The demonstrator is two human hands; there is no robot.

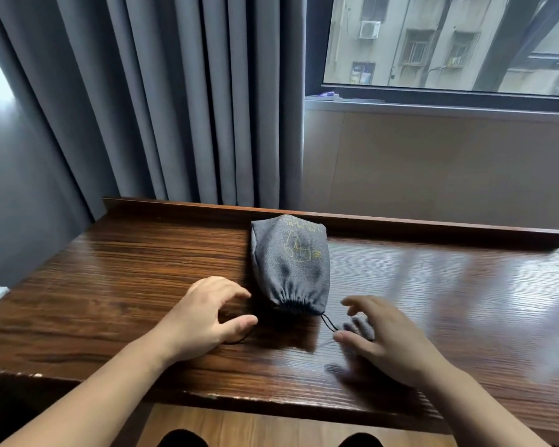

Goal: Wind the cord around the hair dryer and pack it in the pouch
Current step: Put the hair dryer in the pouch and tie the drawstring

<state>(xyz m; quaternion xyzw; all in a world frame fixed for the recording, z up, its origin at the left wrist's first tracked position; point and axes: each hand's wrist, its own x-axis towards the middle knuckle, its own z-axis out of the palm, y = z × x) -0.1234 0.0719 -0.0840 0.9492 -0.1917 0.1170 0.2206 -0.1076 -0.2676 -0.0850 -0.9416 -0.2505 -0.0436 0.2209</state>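
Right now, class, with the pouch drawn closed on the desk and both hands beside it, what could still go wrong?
1. The drawstring trails loose from the pouch mouth toward the right hand; a moving finger could snag it and drag the pouch.
2. Its other end lies under the left hand, so lifting that hand might tug the mouth open.

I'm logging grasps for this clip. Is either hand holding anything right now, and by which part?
Nothing is held. The left hand and right hand hover open on either side of the cinched mouth of the pouch, its drawstring lying loose on the table.
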